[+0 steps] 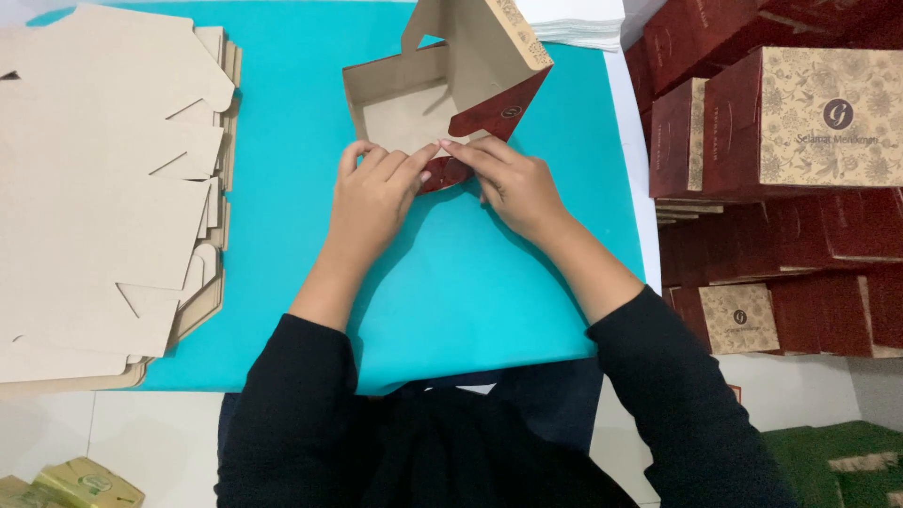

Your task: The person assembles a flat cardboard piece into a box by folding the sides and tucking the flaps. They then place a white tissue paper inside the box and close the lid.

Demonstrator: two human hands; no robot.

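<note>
A half-folded cardboard box [414, 103], brown inside and dark red with a beige patterned band outside, stands on the turquoise sheet [470, 282] covering the table. My left hand [372, 198] and my right hand [513, 183] meet at the box's near edge. The fingertips of both hands pinch and press a dark red flap [444, 174] there. The box's lid part [499, 47] tilts up at the far side. Black sleeves cover both my forearms.
A tall stack of flat, unfolded brown box blanks [103, 188] lies at the left. Finished dark red and beige boxes [800, 122] are piled at the right, beyond the table edge. White paper sheets [574, 23] sit at the far end.
</note>
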